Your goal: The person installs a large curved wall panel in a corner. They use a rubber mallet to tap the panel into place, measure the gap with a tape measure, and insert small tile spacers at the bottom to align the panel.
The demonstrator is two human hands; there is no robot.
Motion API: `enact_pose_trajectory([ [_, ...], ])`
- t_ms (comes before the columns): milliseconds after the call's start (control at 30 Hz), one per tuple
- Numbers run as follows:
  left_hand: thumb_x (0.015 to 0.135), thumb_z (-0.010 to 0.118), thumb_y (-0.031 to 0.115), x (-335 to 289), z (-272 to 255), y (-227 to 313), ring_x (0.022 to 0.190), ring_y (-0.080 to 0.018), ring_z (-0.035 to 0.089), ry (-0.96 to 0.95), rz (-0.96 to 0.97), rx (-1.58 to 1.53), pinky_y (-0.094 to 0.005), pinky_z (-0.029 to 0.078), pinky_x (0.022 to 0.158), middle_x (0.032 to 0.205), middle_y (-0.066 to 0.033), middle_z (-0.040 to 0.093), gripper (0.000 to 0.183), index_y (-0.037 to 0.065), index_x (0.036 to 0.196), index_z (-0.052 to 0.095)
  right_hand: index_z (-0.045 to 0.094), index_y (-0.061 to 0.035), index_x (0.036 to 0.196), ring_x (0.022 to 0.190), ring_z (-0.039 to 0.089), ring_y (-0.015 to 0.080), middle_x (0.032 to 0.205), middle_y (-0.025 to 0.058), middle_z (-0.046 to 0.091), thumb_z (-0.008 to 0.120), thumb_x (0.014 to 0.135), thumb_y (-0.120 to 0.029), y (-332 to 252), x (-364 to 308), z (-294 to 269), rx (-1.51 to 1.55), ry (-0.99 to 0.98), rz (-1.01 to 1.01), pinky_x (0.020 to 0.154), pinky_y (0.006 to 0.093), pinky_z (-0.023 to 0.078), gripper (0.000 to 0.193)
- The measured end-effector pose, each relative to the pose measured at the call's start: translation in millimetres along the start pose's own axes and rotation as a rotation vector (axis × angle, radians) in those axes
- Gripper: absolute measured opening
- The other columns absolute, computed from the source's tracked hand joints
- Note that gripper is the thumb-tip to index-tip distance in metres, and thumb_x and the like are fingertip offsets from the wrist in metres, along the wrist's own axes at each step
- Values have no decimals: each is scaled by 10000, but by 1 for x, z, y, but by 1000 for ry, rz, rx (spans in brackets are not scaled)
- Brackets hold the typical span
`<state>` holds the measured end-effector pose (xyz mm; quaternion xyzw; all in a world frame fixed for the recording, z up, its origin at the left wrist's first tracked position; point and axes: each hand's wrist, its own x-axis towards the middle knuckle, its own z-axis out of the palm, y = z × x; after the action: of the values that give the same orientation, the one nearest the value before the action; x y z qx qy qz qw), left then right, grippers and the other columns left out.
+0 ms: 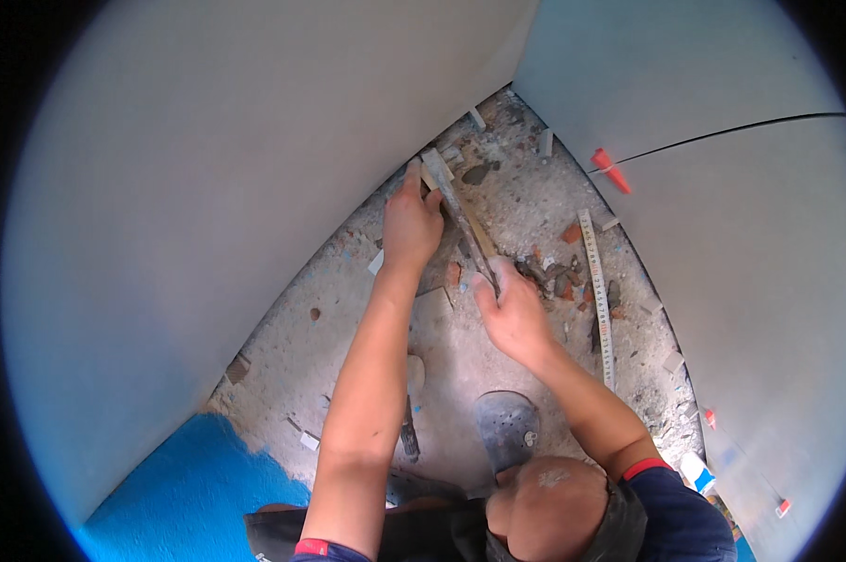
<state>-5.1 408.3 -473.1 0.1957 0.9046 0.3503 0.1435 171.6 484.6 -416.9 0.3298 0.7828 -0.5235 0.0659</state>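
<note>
My right hand (515, 314) is closed around the near end of a long, narrow grey flat bar (456, 206). The bar slants away to the foot of the left wall panel. A pale wooden strip (480, 236) lies along and partly under it, reaching toward the same wall. At the far end, my left hand (412, 225) has its index finger and thumb on the strip, close against the panel. Its other fingers are mostly hidden. Broken rubble (559, 276) lies just right of my right hand.
Large pale panels (207, 187) meet in a far corner. A white measuring strip (598, 300) lies along the right side. A red wedge (612, 171) sits at the right panel's seam. Near my shoe (507, 426) lies a black-handled tool (409, 436). Blue flooring (184, 473) spreads at lower left.
</note>
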Motion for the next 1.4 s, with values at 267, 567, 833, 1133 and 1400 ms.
enact_pose_trajectory([
  [267,894,636,51,-13,2,-1,878,-433,682,102,24,-64,-491,533,808,930,-262,701,530,-30,1402,507,504,34,1194,985,625,521,1007,329,650,526,1028,-293,18,17,35,34,4,-39,855,528,494,367],
  [567,982,639,242,-93,2,0,721,-327,654,146,-225,-228,-428,505,697,776,-188,675,271,-27,957,650,492,64,1200,1011,614,537,1020,359,645,518,1030,-301,17,26,54,45,59,-85,863,544,490,403],
  [833,1043,595,282,-104,17,-9,648,-103,455,-115,-494,-785,-284,406,598,682,7,548,363,29,788,639,578,33,1171,977,646,511,997,348,665,517,1024,-295,-21,9,2,-231,-167,38,854,547,515,364],
  [1133,1100,441,304,-89,39,-10,608,-161,525,-188,-611,-1010,-346,460,580,800,-43,579,278,57,1034,550,555,43,1154,965,654,492,1032,299,673,618,977,-321,10,159,-13,-226,418,-244,833,523,537,410],
  [1400,1083,464,384,-90,34,11,554,-103,457,-48,-677,-858,-271,388,478,717,0,513,356,75,951,581,557,-26,1146,888,682,453,1094,245,664,575,987,-306,13,208,1,-374,413,-280,785,540,551,323],
])
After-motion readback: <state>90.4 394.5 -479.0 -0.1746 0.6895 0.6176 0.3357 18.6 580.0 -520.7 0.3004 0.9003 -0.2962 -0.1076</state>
